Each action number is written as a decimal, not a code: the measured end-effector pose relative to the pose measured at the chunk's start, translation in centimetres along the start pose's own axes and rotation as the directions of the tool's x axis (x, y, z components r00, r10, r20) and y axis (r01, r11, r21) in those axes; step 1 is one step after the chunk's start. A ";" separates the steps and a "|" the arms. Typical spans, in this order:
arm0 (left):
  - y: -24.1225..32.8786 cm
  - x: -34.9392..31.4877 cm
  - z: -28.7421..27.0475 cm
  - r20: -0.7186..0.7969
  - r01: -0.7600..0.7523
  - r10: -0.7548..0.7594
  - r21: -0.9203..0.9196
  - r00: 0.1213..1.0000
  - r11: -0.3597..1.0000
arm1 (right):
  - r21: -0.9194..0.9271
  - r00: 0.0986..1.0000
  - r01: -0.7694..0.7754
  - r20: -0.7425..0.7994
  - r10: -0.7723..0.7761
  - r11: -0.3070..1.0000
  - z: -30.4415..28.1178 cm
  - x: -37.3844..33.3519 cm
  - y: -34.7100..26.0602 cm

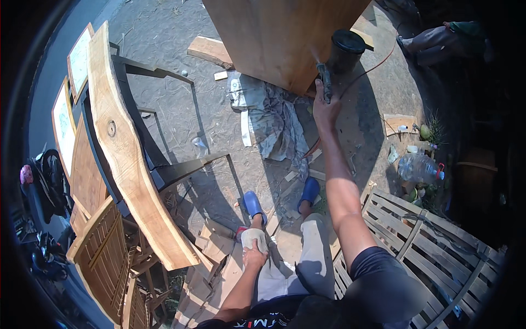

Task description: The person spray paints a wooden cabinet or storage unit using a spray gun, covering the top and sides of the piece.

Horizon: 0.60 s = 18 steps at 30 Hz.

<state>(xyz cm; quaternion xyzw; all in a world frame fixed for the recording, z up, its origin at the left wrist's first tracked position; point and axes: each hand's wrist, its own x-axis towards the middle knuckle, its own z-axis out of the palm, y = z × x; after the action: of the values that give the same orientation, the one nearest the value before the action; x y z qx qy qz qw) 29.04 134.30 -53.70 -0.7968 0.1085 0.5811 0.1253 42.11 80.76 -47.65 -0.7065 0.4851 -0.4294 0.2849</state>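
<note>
In my right hand (327, 112) is a dark spray gun (324, 77), gripped with the arm stretched far forward. A pale mist leaves its tip toward the face of a large brown wooden panel (279, 38). Beside the gun stands a dark, lidded bucket (346, 52). My left hand (254, 257) is low by my left leg, fingers curled on beige cloth (253, 238); whether this is a rag or my trouser leg I cannot tell. A crumpled, stained sheet (271, 118) lies on the ground at the panel's foot.
A thin red hose (378, 64) runs near the bucket. Left stands a long live-edge wooden slab (123, 137) on dark metal legs. A slatted wooden pallet (427, 241) is at right, near a large clear bottle (419, 168). Wood offcuts (216, 244) lie by my feet. Another person's legs (433, 46) show far right.
</note>
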 end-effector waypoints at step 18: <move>1.3 1.6 -1.2 -0.312 -0.033 0.004 -0.086 0.950 0.996 | -0.157 0.979 -0.198 0.018 0.203 0.968 20.4 -14.2 33.9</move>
<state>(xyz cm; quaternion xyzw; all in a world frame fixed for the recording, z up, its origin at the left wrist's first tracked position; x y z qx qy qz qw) 30.20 132.58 -54.94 -0.8823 0.1079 0.4535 0.0651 42.94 81.20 -89.72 -0.6811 0.5808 -0.3474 0.2795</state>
